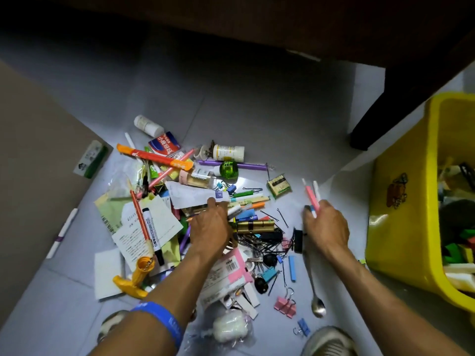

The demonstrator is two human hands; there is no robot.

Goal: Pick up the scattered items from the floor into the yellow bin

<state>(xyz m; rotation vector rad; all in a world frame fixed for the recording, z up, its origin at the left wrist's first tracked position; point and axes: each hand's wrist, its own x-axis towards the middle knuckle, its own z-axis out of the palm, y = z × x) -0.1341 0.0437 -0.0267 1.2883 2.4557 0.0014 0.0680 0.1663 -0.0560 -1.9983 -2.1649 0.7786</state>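
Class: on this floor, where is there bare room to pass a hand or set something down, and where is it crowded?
Bare floor lies beyond the pile, toward the dark furniture, and between the small box and the yellow bin. It is crowded under the left hand, from the orange pen to the pink clip.

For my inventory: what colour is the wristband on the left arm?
Blue wristband, seen in the head view.

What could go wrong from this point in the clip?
The right hand grips thin pens loosely bunched; one may slip before reaching the yellow bin. The left hand presses into the pile, so hairpins may scatter wider. The spoon lies by the shoe and may be stepped on.
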